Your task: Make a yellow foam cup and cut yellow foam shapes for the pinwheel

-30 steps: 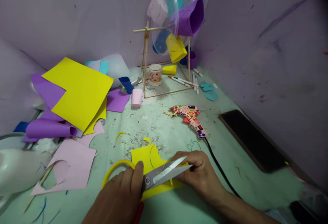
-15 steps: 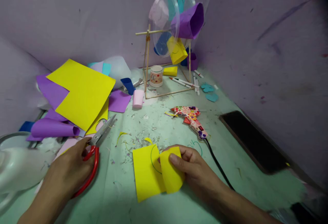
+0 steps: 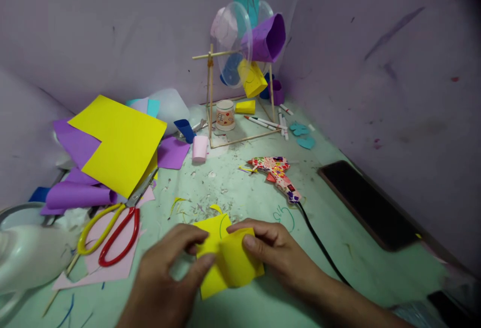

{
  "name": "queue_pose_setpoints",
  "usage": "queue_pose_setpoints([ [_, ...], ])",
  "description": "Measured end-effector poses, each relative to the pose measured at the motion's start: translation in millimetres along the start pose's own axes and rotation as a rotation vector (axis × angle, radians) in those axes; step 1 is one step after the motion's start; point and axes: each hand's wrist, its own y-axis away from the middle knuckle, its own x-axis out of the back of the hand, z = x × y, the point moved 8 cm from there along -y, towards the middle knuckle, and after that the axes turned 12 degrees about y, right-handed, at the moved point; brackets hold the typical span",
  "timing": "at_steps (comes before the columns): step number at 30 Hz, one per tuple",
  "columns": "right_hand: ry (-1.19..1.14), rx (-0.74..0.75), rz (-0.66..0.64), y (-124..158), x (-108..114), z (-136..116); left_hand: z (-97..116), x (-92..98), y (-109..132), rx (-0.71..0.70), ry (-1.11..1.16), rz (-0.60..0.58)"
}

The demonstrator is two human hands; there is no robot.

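Observation:
In the head view, my right hand [image 3: 278,248] pinches a small curved yellow craft-sheet piece [image 3: 240,260] between thumb and fingers. Under and behind it lies a flat yellow square [image 3: 210,228] with part of a green curve drawn on it. My left hand [image 3: 169,268] is at the left side of these pieces, thumb and fingers apart with nothing between them; whether a fingertip touches the yellow sheet I cannot tell. To its left rest the scissors [image 3: 131,203], one handle loop yellow, one red, blades on the sheets.
Beyond my hands lies a flowered glue gun [image 3: 278,173] with a black cord. A phone [image 3: 372,203] is at right. At the back stands a stick frame [image 3: 211,102] with clear discs and coloured cups. Yellow sheets [image 3: 124,137] and purple ones are piled left, near a white bottle [image 3: 33,253].
My left hand has let go of the scissors, which now lie on the table, and has moved right to the yellow pieces. My right hand keeps its hold on the curved piece.

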Motion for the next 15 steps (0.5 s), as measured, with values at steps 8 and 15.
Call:
queue_pose_setpoints([
  [8, 0.149, -0.019, 0.125, -3, 9, -7, 25, -35.2, -6, -0.096, 0.191, 0.007],
  [15, 0.182, -0.025, 0.156, -2, 12, -4, 25, -33.0, 0, -0.147, 0.2, 0.026],
])
